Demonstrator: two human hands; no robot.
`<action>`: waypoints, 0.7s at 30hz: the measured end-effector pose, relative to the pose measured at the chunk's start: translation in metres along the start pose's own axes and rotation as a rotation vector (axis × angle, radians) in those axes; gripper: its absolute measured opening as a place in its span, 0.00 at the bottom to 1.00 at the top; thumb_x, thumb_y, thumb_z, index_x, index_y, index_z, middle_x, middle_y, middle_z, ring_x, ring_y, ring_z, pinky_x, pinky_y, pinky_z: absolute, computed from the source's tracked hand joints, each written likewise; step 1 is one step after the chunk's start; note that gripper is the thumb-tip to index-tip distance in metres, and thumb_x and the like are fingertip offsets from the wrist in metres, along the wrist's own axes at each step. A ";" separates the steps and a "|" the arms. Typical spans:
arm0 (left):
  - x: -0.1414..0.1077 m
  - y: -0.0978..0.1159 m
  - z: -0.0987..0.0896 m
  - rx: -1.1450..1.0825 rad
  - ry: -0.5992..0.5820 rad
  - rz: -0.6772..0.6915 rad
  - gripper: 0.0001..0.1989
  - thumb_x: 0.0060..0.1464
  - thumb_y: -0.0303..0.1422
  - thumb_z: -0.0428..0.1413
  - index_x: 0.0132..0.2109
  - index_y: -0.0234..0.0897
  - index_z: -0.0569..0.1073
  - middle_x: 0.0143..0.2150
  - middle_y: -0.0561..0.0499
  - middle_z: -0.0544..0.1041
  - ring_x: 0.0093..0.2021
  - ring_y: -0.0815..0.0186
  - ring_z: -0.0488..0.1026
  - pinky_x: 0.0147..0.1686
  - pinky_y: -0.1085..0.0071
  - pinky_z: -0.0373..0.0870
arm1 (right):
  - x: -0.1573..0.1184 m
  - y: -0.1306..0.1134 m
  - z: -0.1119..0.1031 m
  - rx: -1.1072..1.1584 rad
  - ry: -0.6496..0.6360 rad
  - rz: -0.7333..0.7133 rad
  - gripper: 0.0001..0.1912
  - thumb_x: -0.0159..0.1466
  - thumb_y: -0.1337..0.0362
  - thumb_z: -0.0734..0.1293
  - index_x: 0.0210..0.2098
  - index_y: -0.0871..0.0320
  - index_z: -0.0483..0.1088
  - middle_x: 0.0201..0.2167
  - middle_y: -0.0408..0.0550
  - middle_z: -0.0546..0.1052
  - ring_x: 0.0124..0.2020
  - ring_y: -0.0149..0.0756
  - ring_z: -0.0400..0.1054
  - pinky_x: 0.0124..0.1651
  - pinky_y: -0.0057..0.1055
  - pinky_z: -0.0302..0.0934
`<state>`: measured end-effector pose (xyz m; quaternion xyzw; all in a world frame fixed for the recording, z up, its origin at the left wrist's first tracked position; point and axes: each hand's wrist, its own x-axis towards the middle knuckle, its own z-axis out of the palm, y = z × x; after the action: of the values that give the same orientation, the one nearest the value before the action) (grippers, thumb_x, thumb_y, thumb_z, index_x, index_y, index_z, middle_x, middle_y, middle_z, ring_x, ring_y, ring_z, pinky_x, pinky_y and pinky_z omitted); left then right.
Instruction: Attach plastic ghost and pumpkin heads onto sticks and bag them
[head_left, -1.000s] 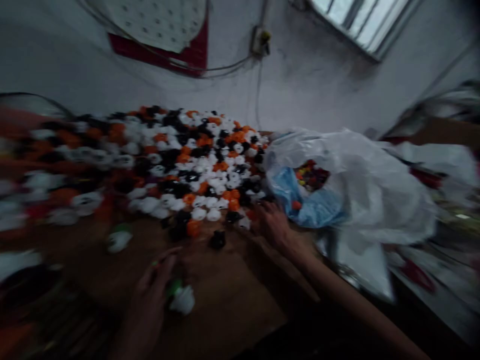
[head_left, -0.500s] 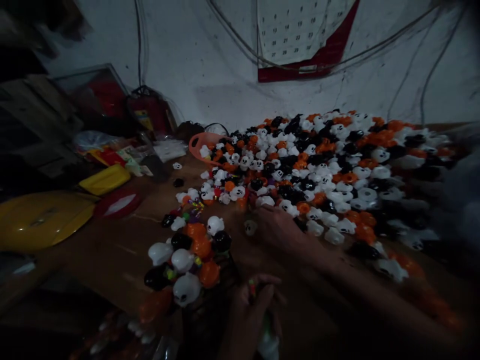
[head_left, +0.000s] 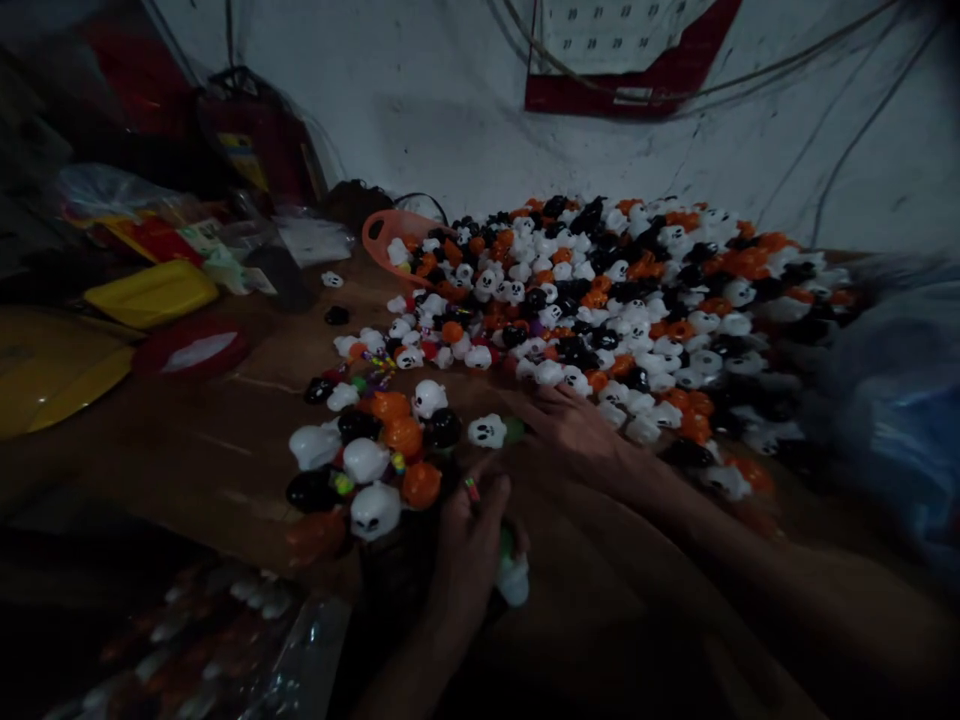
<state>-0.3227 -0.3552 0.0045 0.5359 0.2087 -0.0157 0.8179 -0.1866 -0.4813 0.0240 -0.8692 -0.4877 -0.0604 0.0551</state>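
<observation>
My left hand (head_left: 472,530) is closed around a white ghost-head piece with a green part (head_left: 514,578), which sticks out below the fingers. A tiny multicoloured piece (head_left: 471,488) shows by its thumb and forefinger. My right hand (head_left: 574,430) lies low over the table at the near edge of a large pile of white, black and orange heads (head_left: 637,330). Its fingers are stretched out, touching or close to the white heads. A white ghost head (head_left: 487,431) with a green end lies just left of those fingertips.
Larger white, black and orange heads (head_left: 365,460) form a cluster left of my hands. An orange basket (head_left: 382,245) lies at the pile's far left. Further left are a red lid (head_left: 187,350) and yellow containers (head_left: 150,295). A clear plastic bag (head_left: 900,400) stands right.
The camera view has tilted down and swung left to right a little. My left hand has moved up toward the ghost head with the green end, which now shows beside my right fingertips.
</observation>
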 end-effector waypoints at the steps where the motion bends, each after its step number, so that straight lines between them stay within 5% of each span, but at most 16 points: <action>1: 0.000 0.001 0.001 -0.009 0.001 0.003 0.27 0.52 0.43 0.56 0.56 0.38 0.61 0.28 0.55 0.70 0.14 0.76 0.61 0.13 0.80 0.56 | -0.016 -0.003 -0.005 0.028 0.010 0.018 0.09 0.65 0.64 0.60 0.41 0.60 0.69 0.37 0.52 0.74 0.44 0.42 0.63 0.51 0.39 0.54; 6: -0.004 -0.001 0.012 0.008 -0.125 0.019 0.24 0.52 0.47 0.55 0.52 0.38 0.64 0.28 0.56 0.68 0.14 0.77 0.63 0.12 0.80 0.55 | -0.088 -0.015 -0.017 0.201 0.037 0.203 0.11 0.65 0.62 0.60 0.43 0.56 0.71 0.39 0.49 0.75 0.38 0.36 0.69 0.39 0.29 0.59; 10: -0.008 -0.003 0.026 -0.020 -0.227 -0.062 0.18 0.50 0.46 0.58 0.40 0.37 0.66 0.24 0.58 0.65 0.14 0.76 0.62 0.12 0.81 0.54 | -0.120 -0.032 -0.017 0.313 0.077 0.249 0.17 0.64 0.65 0.60 0.52 0.54 0.66 0.43 0.49 0.74 0.44 0.38 0.68 0.44 0.31 0.61; 16: -0.019 -0.002 0.033 -0.010 -0.235 -0.109 0.16 0.52 0.44 0.57 0.39 0.38 0.64 0.20 0.60 0.66 0.12 0.76 0.60 0.11 0.81 0.52 | -0.134 -0.062 -0.016 0.597 0.240 0.343 0.20 0.63 0.71 0.57 0.54 0.56 0.64 0.42 0.51 0.73 0.40 0.36 0.69 0.43 0.31 0.64; 21: -0.023 -0.001 0.037 0.017 -0.234 0.045 0.14 0.55 0.42 0.54 0.39 0.36 0.67 0.23 0.57 0.68 0.15 0.76 0.62 0.12 0.81 0.52 | -0.127 -0.077 -0.023 0.737 0.283 0.419 0.16 0.65 0.67 0.57 0.51 0.58 0.65 0.43 0.53 0.73 0.40 0.38 0.69 0.44 0.35 0.64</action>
<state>-0.3321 -0.3933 0.0241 0.5418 0.0994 -0.0615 0.8323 -0.3194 -0.5517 0.0292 -0.8546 -0.2778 0.0116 0.4385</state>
